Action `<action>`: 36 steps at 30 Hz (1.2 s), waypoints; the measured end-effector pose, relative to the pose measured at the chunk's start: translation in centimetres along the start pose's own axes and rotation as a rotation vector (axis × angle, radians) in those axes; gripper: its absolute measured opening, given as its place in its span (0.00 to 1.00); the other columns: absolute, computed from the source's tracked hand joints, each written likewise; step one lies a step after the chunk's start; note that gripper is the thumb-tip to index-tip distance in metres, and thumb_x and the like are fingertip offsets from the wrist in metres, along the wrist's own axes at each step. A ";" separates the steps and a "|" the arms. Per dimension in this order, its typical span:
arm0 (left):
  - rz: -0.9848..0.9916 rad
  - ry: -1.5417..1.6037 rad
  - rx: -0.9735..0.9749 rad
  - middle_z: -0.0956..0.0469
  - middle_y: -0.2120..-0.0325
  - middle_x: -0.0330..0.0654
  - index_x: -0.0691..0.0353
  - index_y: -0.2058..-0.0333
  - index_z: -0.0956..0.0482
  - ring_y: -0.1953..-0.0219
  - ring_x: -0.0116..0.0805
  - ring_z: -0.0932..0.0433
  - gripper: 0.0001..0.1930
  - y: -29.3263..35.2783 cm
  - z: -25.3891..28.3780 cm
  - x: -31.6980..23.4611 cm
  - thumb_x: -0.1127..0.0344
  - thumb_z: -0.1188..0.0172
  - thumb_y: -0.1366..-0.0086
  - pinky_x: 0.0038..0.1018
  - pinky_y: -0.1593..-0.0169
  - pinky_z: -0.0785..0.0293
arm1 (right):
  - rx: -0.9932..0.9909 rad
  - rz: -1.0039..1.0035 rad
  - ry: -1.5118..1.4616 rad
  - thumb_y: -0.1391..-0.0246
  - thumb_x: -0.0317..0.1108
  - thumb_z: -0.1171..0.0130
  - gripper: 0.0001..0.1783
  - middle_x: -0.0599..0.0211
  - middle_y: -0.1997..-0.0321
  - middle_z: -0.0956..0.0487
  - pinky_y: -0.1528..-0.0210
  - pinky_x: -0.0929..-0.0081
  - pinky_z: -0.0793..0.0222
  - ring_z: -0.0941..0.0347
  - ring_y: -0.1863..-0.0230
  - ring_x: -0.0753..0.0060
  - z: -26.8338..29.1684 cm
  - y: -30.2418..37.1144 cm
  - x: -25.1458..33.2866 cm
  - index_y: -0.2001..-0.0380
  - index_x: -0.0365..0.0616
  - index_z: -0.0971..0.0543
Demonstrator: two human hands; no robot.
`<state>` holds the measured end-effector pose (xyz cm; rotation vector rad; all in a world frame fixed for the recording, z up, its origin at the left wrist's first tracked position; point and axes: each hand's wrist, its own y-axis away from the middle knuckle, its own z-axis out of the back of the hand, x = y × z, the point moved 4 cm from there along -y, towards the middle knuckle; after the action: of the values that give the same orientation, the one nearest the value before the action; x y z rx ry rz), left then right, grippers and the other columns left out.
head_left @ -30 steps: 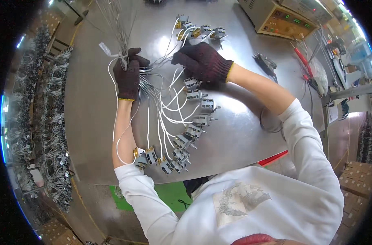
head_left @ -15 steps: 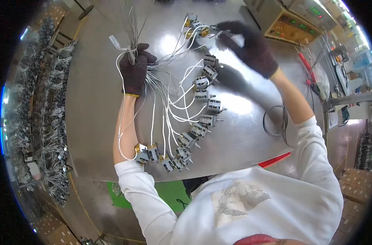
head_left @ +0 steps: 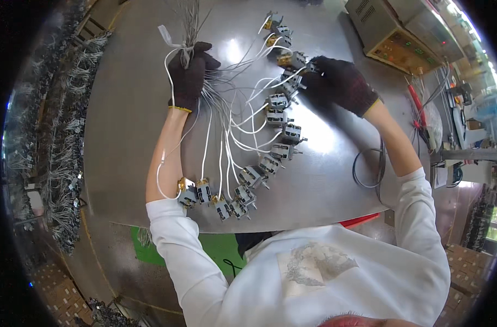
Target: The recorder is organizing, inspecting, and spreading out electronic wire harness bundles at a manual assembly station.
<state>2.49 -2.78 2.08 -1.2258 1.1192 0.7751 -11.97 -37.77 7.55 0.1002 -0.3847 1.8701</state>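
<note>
My left hand (head_left: 188,76), in a dark knitted glove, is closed round a bundle of thin wires (head_left: 189,27). Their loose ends stick up past the fist, and a white tie loops from it. From the other side of the fist, white and grey wires fan out to several small electric motors (head_left: 282,151). These motors stand in a curved row on the metal table. At the row's upper right, my gloved right hand (head_left: 338,84) pinches the shaft end of one small motor (head_left: 294,59); its fingertips partly hide the contact. More motors (head_left: 277,23) lie farther back.
The metal table (head_left: 325,191) has a boxy instrument (head_left: 404,43) with lit displays at far right. Red-handled tools (head_left: 417,103) and a coiled dark cable (head_left: 368,163) lie along the right side. Wired motors hang on racks (head_left: 68,147) at left.
My right hand has come nearer from the far motors and now grips one lower in the row. The far motors sit more spread along the curve. My left hand keeps its hold.
</note>
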 end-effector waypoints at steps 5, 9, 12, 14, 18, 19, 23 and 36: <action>-0.015 0.038 0.015 0.10 0.68 0.45 0.69 0.48 0.14 0.64 0.35 0.10 0.16 -0.2 0.1 0.5 0.79 0.48 0.27 0.33 0.54 0.12 | 0.052 -0.067 0.259 0.29 0.49 0.36 0.16 0.51 0.61 0.12 0.57 0.46 0.18 0.13 0.60 0.40 0.6 -0.6 2.7 0.53 0.48 0.16; -0.012 -0.006 0.025 0.10 0.66 0.47 0.69 0.46 0.14 0.63 0.37 0.10 0.18 -0.4 0.4 0.9 0.80 0.49 0.28 0.33 0.52 0.12 | 0.037 -0.033 0.400 0.33 0.52 0.35 0.19 0.51 0.65 0.12 0.58 0.44 0.18 0.13 0.61 0.39 0.5 -2.2 3.9 0.55 0.47 0.16; -0.015 -0.019 0.025 0.10 0.66 0.48 0.70 0.45 0.14 0.62 0.38 0.10 0.19 -0.4 0.5 0.9 0.80 0.49 0.29 0.34 0.52 0.12 | 0.065 0.027 0.439 0.33 0.55 0.34 0.22 0.48 0.61 0.11 0.55 0.45 0.16 0.13 0.58 0.39 1.0 -4.0 3.4 0.61 0.45 0.13; -0.013 0.032 0.005 0.10 0.68 0.46 0.69 0.48 0.14 0.63 0.37 0.09 0.16 -0.3 0.6 0.7 0.78 0.48 0.28 0.34 0.53 0.12 | 0.144 -0.023 0.380 0.32 0.55 0.35 0.23 0.45 0.61 0.12 0.52 0.44 0.17 0.13 0.57 0.37 1.7 -4.7 2.2 0.61 0.44 0.13; -0.020 -0.010 0.014 0.10 0.66 0.48 0.69 0.46 0.13 0.64 0.38 0.10 0.16 -0.2 0.3 0.2 0.78 0.46 0.25 0.34 0.53 0.12 | 0.128 -0.003 0.263 0.27 0.58 0.38 0.25 0.46 0.54 0.11 0.46 0.44 0.18 0.13 0.50 0.38 3.0 -5.3 0.7 0.51 0.45 0.13; -0.023 -0.023 0.001 0.10 0.66 0.48 0.69 0.46 0.13 0.64 0.38 0.10 0.16 -0.2 0.4 0.1 0.77 0.46 0.25 0.34 0.53 0.12 | 0.083 -0.011 0.308 0.26 0.58 0.40 0.25 0.47 0.52 0.11 0.45 0.44 0.18 0.13 0.49 0.39 2.9 -5.4 0.8 0.48 0.47 0.14; -0.021 -0.033 0.010 0.09 0.66 0.48 0.69 0.47 0.13 0.63 0.38 0.10 0.15 0.2 0.2 0.5 0.77 0.47 0.25 0.34 0.53 0.12 | -0.104 0.068 0.200 0.25 0.54 0.39 0.24 0.50 0.55 0.10 0.50 0.52 0.17 0.13 0.56 0.44 3.8 -4.8 2.6 0.45 0.45 0.13; -0.103 -0.072 -0.005 0.12 0.71 0.45 0.71 0.48 0.16 0.65 0.36 0.10 0.17 0.0 0.0 -0.3 0.78 0.49 0.30 0.33 0.58 0.11 | 0.052 0.402 0.363 0.30 0.49 0.39 0.19 0.53 0.59 0.12 0.55 0.52 0.18 0.14 0.61 0.44 1.6 -7.5 3.1 0.49 0.47 0.13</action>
<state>2.35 -2.73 2.36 -1.2403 0.9887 0.7385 -6.16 -33.29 11.43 -0.2993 -0.1073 2.2405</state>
